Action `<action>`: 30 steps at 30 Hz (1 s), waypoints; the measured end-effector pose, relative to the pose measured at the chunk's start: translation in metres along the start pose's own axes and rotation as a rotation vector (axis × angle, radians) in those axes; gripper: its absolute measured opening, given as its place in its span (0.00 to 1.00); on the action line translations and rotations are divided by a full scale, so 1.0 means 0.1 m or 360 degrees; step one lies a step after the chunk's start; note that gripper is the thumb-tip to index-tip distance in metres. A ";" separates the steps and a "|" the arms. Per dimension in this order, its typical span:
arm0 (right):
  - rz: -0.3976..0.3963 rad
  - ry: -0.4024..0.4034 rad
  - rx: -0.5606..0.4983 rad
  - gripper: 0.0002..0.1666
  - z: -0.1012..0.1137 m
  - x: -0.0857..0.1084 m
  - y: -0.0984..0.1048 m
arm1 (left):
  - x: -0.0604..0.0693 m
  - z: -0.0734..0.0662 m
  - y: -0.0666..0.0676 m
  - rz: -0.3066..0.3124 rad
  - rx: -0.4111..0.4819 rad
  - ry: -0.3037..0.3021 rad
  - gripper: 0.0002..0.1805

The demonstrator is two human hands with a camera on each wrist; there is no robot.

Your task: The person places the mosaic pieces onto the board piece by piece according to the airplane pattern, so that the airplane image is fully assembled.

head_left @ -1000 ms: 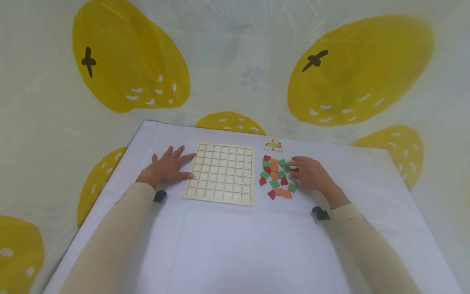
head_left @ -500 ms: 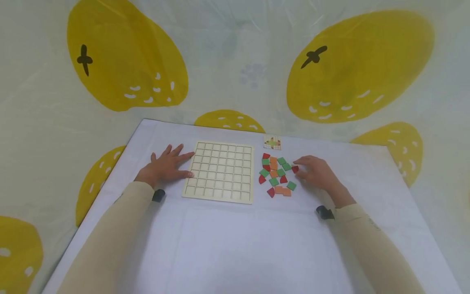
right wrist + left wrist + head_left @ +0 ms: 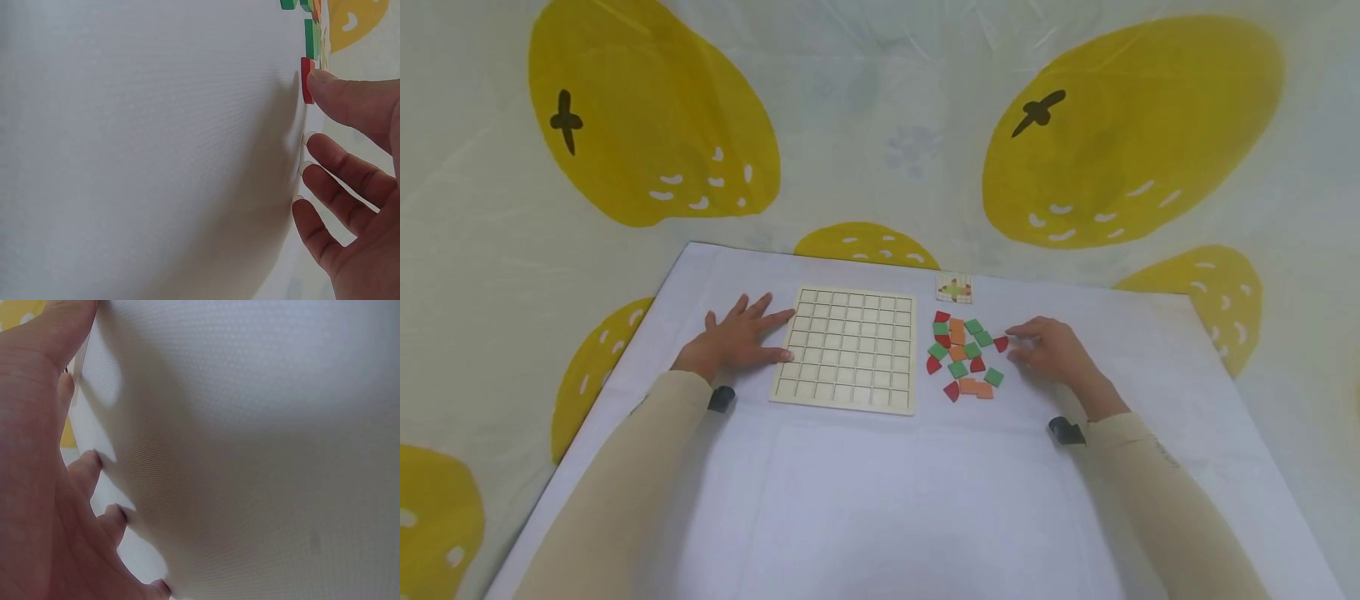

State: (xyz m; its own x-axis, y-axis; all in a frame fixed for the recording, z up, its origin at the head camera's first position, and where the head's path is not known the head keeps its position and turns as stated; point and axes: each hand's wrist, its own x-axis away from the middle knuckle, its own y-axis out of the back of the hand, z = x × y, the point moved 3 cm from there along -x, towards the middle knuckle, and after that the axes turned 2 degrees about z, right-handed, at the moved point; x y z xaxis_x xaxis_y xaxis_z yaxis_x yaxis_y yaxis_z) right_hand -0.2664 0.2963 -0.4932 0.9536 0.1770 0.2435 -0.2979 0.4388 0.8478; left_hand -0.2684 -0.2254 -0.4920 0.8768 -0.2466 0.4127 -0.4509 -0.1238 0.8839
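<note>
Toward far edge of table point(image 3: 865, 500): with left hand point(image 3: 736, 340), fingers spread, touching grid board point(image 3: 850, 342); with right hand point(image 3: 1054, 354) loosely released beside red tile point(image 3: 1002, 344), possibly touching

Room type unclear, yellow-patterned sheet point(image 3: 865, 100) behind, white-topped table point(image 3: 880, 492)

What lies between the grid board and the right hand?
In the head view, red, green and orange pieces lie between the grid board and the right hand.
</note>
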 end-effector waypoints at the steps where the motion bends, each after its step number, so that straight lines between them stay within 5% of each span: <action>1: -0.0001 -0.0001 0.0004 0.25 -0.01 0.00 0.00 | 0.00 0.00 0.00 0.0002 0.0000 0.0002 0.51; 19: -0.0110 -0.0218 -0.0075 0.30 0.06 0.02 -0.09 | 0.01 0.01 -0.01 -0.0028 -0.0017 -0.0010 0.50; 30: -0.0076 -0.0249 -0.0189 0.23 0.10 -0.05 -0.15 | -0.04 0.04 -0.03 -0.0018 -0.0032 0.0005 0.51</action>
State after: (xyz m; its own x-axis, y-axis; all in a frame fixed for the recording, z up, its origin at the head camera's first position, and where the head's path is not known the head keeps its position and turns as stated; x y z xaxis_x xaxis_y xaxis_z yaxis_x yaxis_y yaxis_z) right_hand -0.2662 0.2799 -0.5023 0.9592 0.0186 0.2821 -0.2461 0.5457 0.8010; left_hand -0.2708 -0.2284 -0.4974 0.8823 -0.2425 0.4035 -0.4377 -0.1073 0.8927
